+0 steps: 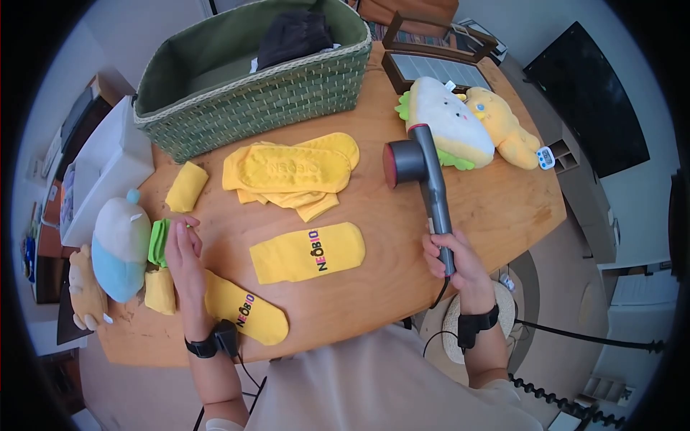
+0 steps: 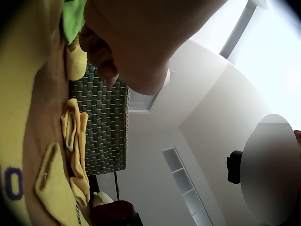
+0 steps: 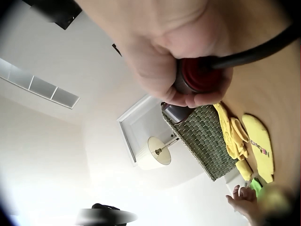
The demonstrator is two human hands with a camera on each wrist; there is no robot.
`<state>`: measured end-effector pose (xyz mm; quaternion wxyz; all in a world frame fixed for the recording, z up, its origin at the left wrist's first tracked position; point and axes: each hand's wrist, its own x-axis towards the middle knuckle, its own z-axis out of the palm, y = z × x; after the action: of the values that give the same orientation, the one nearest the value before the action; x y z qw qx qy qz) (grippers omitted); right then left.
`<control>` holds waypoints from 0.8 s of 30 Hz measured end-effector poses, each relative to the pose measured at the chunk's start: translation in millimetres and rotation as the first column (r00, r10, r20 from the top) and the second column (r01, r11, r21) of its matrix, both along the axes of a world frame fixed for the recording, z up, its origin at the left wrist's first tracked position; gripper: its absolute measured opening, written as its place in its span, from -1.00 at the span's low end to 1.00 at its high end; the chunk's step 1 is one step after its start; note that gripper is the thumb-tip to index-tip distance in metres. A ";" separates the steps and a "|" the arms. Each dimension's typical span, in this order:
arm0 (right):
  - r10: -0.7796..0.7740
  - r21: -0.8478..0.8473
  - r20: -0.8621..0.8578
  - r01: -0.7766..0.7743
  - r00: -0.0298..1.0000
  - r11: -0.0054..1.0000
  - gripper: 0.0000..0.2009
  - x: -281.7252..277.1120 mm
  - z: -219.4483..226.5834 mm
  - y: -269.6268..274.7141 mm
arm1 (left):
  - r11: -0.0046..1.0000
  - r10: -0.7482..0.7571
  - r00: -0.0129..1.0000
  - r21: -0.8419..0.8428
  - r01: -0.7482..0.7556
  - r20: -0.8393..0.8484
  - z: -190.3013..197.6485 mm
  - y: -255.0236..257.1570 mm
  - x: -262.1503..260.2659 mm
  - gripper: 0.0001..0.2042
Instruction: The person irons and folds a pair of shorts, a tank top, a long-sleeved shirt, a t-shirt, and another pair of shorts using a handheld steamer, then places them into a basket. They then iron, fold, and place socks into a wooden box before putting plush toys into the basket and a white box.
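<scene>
My right hand [image 1: 460,262] grips the handle of a grey hair dryer [image 1: 433,183] with red trim, its cord trailing from the base. The dryer's round head is raised over the table, pointing left. My left hand [image 1: 185,255], fingers loosely bent, is beside a folded green sock [image 1: 159,243] and holds nothing visible. Between my hands lies a flat yellow sock [image 1: 295,257] with printed lettering. Another lettered yellow sock [image 1: 259,320] lies by the left wrist, partly hidden by the arm. Farther back is a pile of yellow socks [image 1: 291,169].
A green woven basket [image 1: 251,115] holding dark cloth stands at the back. Rolled yellow socks [image 1: 187,187] lie on the left. Plush toys [image 1: 118,251] sit at the left edge. A sandwich plush [image 1: 449,118], a yellow plush [image 1: 503,129] and a timer [image 1: 546,158] are at the right.
</scene>
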<state>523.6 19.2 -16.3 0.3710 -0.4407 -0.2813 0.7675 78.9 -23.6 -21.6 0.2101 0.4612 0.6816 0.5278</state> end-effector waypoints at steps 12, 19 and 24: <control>-0.034 -0.032 0.098 0.037 0.995 0.999 -0.75 -4.2 -20.8 -15.6 | 0.973 -0.178 0.982 -0.160 0.167 -0.059 -2.1 -6.8 7.1 -0.88; 0.009 0.171 0.387 -0.082 0.922 0.982 -0.74 -5.7 -21.5 -13.5 | 0.839 -0.514 0.768 -0.412 0.355 -0.383 14.5 -10.4 51.4 -0.73; -0.013 0.173 0.380 -0.058 0.925 0.983 -0.80 -6.2 -23.9 -10.4 | 0.763 -0.617 0.762 -0.390 0.516 -0.198 22.4 -13.7 52.1 -0.74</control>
<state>517.4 8.8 -40.2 0.3391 -0.5420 -0.4215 0.6431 131.0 -37.2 0.8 0.3201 0.6862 0.6064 0.2428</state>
